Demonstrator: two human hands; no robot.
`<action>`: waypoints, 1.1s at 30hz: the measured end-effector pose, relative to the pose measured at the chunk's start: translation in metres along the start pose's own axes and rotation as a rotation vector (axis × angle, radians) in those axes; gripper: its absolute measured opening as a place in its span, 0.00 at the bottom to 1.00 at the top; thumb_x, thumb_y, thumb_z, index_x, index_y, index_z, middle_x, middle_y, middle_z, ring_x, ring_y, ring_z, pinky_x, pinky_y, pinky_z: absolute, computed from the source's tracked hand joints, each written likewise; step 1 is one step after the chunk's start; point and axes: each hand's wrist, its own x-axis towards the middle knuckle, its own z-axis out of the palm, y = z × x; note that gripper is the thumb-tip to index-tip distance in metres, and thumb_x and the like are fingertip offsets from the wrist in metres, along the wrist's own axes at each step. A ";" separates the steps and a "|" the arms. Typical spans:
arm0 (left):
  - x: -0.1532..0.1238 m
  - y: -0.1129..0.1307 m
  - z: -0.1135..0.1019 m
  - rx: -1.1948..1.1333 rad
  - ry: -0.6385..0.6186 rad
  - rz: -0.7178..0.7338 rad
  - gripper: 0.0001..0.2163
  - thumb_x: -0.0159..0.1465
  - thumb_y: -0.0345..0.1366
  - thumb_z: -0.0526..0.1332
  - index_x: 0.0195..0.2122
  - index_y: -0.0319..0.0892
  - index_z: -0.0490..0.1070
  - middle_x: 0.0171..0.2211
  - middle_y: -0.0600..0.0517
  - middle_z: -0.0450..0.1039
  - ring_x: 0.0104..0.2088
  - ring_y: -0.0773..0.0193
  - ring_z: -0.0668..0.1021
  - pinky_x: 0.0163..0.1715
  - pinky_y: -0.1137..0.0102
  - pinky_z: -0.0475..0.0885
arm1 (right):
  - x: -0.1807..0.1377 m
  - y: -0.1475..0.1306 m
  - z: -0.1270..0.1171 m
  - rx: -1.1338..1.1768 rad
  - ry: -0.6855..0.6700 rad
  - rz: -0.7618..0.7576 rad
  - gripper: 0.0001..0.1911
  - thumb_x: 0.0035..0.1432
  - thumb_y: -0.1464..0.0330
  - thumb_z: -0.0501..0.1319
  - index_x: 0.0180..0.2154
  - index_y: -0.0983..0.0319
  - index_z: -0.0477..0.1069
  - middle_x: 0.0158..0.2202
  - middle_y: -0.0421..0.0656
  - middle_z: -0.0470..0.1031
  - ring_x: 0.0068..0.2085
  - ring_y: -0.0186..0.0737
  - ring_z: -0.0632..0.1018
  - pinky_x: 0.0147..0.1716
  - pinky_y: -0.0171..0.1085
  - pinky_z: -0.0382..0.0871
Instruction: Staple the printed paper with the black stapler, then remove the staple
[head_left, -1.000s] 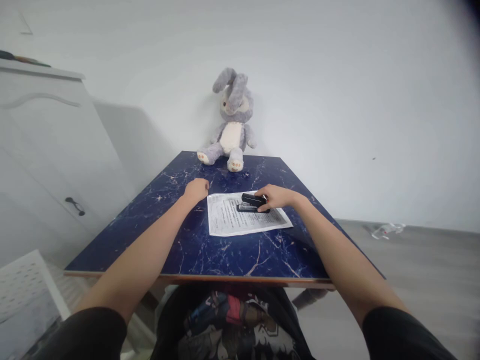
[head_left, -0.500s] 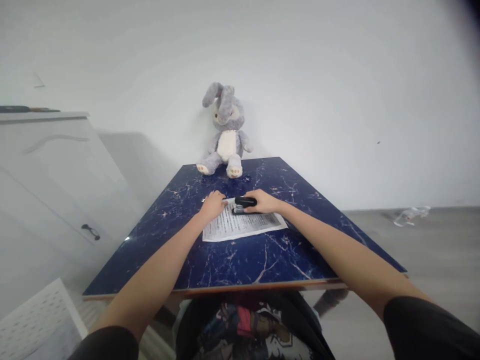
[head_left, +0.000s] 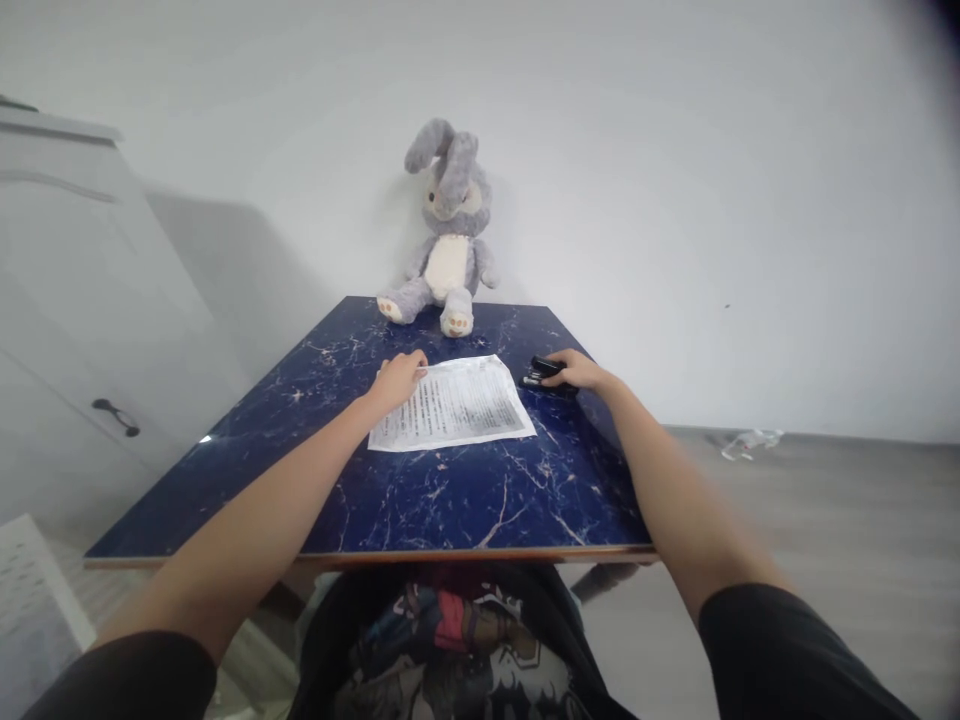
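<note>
A printed sheet of paper (head_left: 457,408) lies on the blue marbled table (head_left: 442,510). My left hand (head_left: 400,380) is closed on the sheet's upper left corner, thumb on the paper. To the right of the sheet, apart from it, my right hand (head_left: 576,370) grips a black stapler (head_left: 546,368) by its rear end. The stapler points left, its jaws slightly parted, low over the table or resting on it; I cannot tell which.
A grey plush rabbit (head_left: 450,230) sits at the table's far edge against the white wall. On the left stands a white cabinet (head_left: 90,300) with a dark handle. A clear plastic item (head_left: 750,443) lies on the floor at right.
My right hand has carried the stapler off the paper to the right. My left hand stays at the sheet's upper left corner. The camera view has shifted a little.
</note>
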 end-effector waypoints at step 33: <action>-0.006 0.015 0.004 -0.266 0.026 0.073 0.09 0.67 0.32 0.59 0.41 0.44 0.80 0.40 0.47 0.83 0.43 0.56 0.83 0.49 0.65 0.73 | -0.003 -0.081 0.028 -0.052 -0.168 -0.426 0.27 0.67 0.45 0.56 0.46 0.60 0.78 0.45 0.48 0.76 0.43 0.46 0.75 0.47 0.43 0.68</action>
